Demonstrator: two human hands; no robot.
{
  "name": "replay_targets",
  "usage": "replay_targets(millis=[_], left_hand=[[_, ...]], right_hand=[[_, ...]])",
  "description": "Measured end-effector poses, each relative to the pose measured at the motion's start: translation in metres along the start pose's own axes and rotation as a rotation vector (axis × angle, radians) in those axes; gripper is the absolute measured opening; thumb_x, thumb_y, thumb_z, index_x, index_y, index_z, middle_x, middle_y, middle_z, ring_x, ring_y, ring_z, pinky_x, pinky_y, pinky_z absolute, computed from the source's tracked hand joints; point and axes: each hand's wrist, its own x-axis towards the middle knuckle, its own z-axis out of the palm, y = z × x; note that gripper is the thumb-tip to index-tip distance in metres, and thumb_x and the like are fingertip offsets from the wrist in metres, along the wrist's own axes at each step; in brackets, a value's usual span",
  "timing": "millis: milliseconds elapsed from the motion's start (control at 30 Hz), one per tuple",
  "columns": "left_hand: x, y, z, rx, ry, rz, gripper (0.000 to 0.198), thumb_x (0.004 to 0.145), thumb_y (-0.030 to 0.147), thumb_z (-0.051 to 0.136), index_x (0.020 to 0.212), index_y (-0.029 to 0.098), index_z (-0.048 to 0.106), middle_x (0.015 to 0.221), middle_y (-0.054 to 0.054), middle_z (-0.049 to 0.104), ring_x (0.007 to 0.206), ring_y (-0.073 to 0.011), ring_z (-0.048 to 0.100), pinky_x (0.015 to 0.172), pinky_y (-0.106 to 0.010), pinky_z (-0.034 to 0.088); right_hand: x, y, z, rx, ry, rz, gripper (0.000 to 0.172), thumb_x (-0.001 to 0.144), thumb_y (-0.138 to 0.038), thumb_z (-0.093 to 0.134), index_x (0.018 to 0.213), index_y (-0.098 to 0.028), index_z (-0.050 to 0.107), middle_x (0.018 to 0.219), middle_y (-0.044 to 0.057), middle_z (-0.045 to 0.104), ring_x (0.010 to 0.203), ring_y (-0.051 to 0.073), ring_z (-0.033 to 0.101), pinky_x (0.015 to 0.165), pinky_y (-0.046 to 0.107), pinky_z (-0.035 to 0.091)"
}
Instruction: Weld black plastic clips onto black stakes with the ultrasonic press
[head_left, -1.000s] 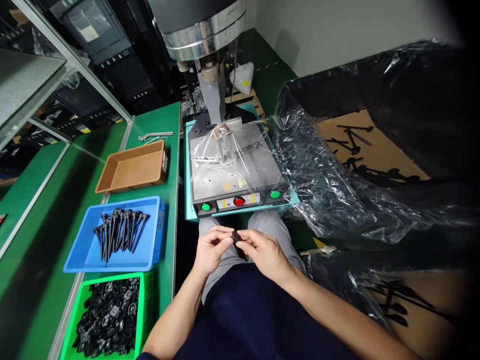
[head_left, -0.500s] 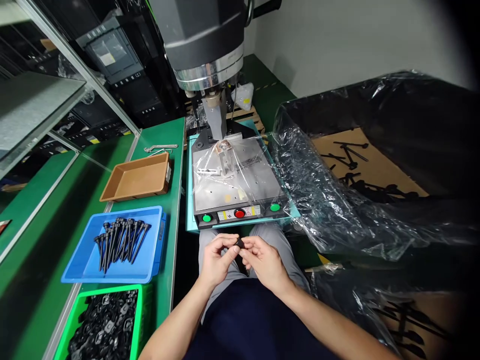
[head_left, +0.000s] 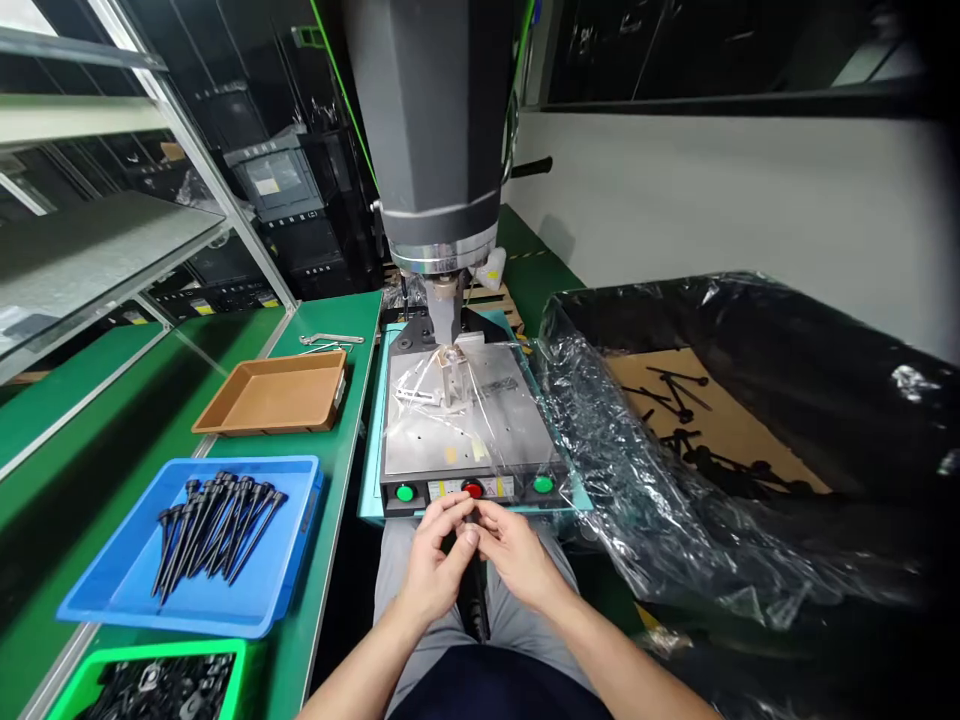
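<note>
My left hand (head_left: 442, 560) and my right hand (head_left: 514, 550) meet over my lap, just in front of the press base. Their fingertips are closed around the upper end of a black rod-shaped part (head_left: 474, 600), which points down between my thighs. The fingers hide most of that end, so its shape there is unclear. Similar long black parts (head_left: 217, 530) with wider heads lie in a blue tray (head_left: 97, 600) to my left. Nearer to me, a green bin (head_left: 240, 680) holds many small black pieces (head_left: 165, 690).
Ahead stands a press (head_left: 442, 130) whose grey tool (head_left: 445, 315) hangs over a film-covered fixture (head_left: 454, 385). Its base carries green buttons (head_left: 405, 493) and a red button (head_left: 472, 489). A brown tray (head_left: 270, 395) and a wrench (head_left: 330, 339) lie left. Right is a plastic-lined box (head_left: 592, 420).
My view has tilted up, showing more of the press. My hands stay together, and the long black part below them now shows, where before only a small dark end was visible.
</note>
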Motion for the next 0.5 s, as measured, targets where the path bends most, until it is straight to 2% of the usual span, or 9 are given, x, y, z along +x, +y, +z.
replay_targets(millis=[67, 133, 233, 300, 333, 433, 500], left_hand=[[0.005, -0.002, -0.004, 0.006, 0.013, 0.016, 0.039, 0.087, 0.033, 0.06, 0.125, 0.025, 0.062, 0.132, -0.012, 0.055, 0.125, -0.026, 0.049, 0.107, -0.044, 0.038], [0.014, -0.007, -0.015, -0.002, 0.084, 0.011, 0.045, 0.085, 0.035, 0.063, 0.129, 0.026, 0.058, 0.135, -0.012, 0.054, 0.126, -0.0265, 0.048, 0.105, -0.042, 0.04], [0.041, -0.025, -0.042, 0.018, 0.338, -0.049, 0.05, 0.084, 0.038, 0.062, 0.13, 0.023, 0.054, 0.136, -0.012, 0.052, 0.124, -0.0263, 0.051, 0.102, -0.041, 0.043], [0.066, -0.041, -0.063, 0.157, 0.518, -0.114, 0.054, 0.081, 0.038, 0.064, 0.13, 0.019, 0.052, 0.136, -0.015, 0.052, 0.125, -0.0278, 0.05, 0.104, -0.043, 0.04], [0.079, -0.049, -0.072, 0.263, 0.569, -0.161, 0.059, 0.077, 0.038, 0.068, 0.13, 0.016, 0.052, 0.136, -0.017, 0.051, 0.127, -0.0301, 0.047, 0.106, -0.045, 0.037], [0.114, -0.066, -0.091, 0.447, 0.577, -0.216, 0.072, 0.063, 0.034, 0.078, 0.127, 0.012, 0.053, 0.136, -0.019, 0.051, 0.131, -0.0342, 0.041, 0.11, -0.048, 0.029], [0.13, -0.071, -0.095, 0.408, 0.514, -0.222, 0.059, 0.061, 0.034, 0.078, 0.114, 0.012, 0.061, 0.125, -0.018, 0.06, 0.123, -0.033, 0.049, 0.105, -0.045, 0.034]], right_hand=[[0.009, -0.004, -0.002, 0.029, -0.011, 0.03, 0.035, 0.083, -0.043, 0.064, 0.106, -0.018, 0.062, 0.083, 0.005, 0.067, 0.065, 0.015, 0.058, 0.052, 0.024, 0.042], [0.021, -0.013, -0.008, 0.062, 0.008, 0.035, 0.038, 0.079, -0.045, 0.068, 0.104, -0.017, 0.06, 0.08, 0.004, 0.066, 0.06, 0.013, 0.055, 0.047, 0.022, 0.037], [0.043, -0.036, -0.022, 0.119, 0.101, -0.002, 0.044, 0.075, -0.045, 0.073, 0.104, -0.017, 0.055, 0.082, 0.005, 0.066, 0.068, 0.015, 0.059, 0.049, 0.023, 0.041], [0.058, -0.053, -0.031, 0.138, 0.164, -0.055, 0.05, 0.073, -0.045, 0.074, 0.11, -0.018, 0.053, 0.083, 0.005, 0.066, 0.072, 0.017, 0.06, 0.051, 0.023, 0.043], [0.063, -0.06, -0.035, 0.138, 0.179, -0.077, 0.053, 0.073, -0.045, 0.074, 0.113, -0.018, 0.052, 0.082, 0.005, 0.066, 0.072, 0.018, 0.061, 0.051, 0.024, 0.044], [0.072, -0.067, -0.033, 0.09, 0.133, -0.075, 0.053, 0.074, -0.044, 0.073, 0.116, -0.018, 0.053, 0.082, 0.005, 0.066, 0.072, 0.017, 0.061, 0.05, 0.024, 0.044], [0.071, -0.058, -0.025, 0.05, 0.046, -0.01, 0.05, 0.075, -0.043, 0.072, 0.115, -0.017, 0.055, 0.083, 0.005, 0.066, 0.07, 0.017, 0.061, 0.05, 0.024, 0.045]])
